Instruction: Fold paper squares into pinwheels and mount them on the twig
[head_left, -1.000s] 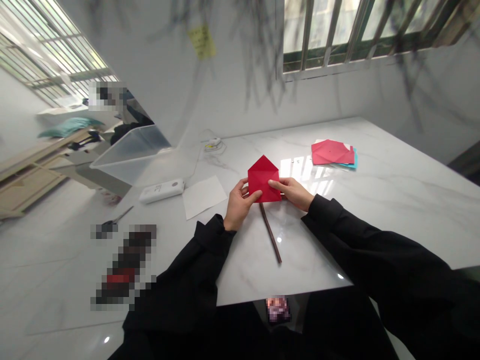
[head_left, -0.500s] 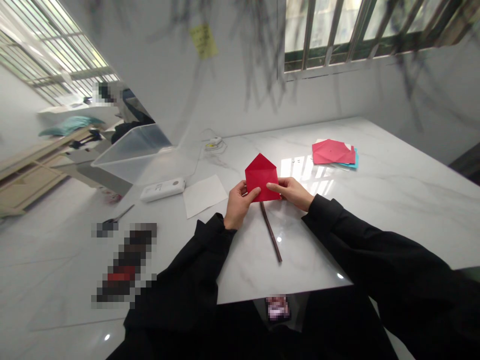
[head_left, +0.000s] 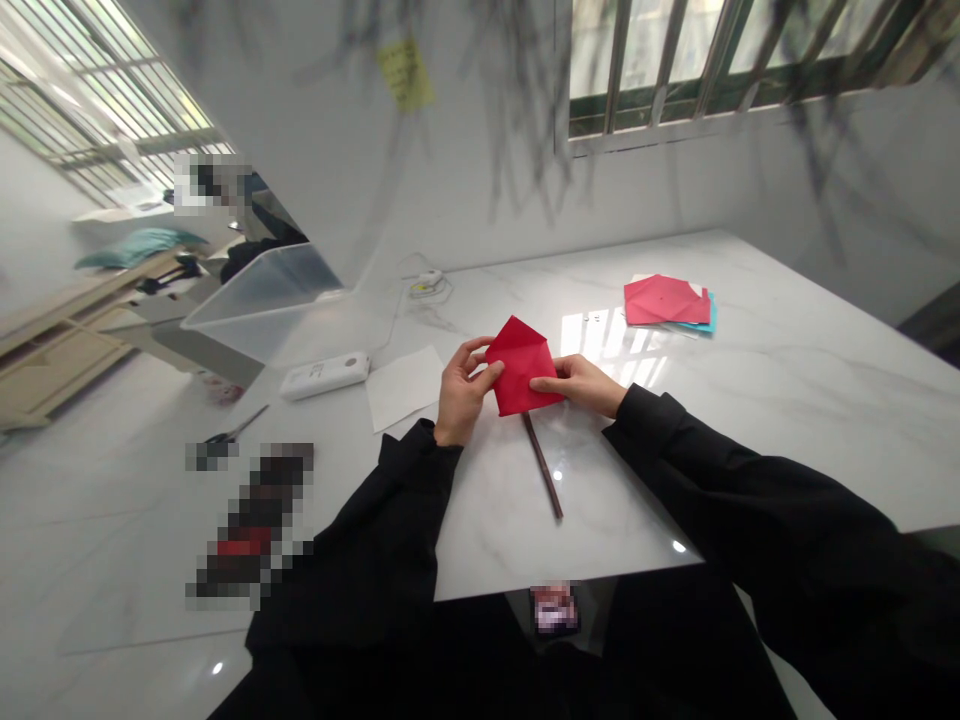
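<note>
A red paper envelope (head_left: 523,375) with its pointed flap raised is held up above the white marbled table (head_left: 495,540). My left hand (head_left: 463,390) pinches its left edge, thumb on the near face and fingers partly hidden behind. At the lower right side, my right hand (head_left: 585,383) grips it with the thumb across the front. Below the envelope a thin dark brown stick (head_left: 544,468) lies on the table, its far end covered by the paper. A white sheet of paper (head_left: 405,388) lies left of my left hand.
Pink and blue papers (head_left: 666,302) are stacked at the back right. To the left are a white power bank-like device (head_left: 325,376), scissors (head_left: 238,428), a clear plastic bin (head_left: 262,300) and a blurred-out dark object (head_left: 255,520). A cable (head_left: 427,285) lies near the wall.
The envelope has tilted, its flap tip leaning left and its bottom edge slanting. My left hand has shifted slightly left and up along its side; my right hand stays nearly in place.
</note>
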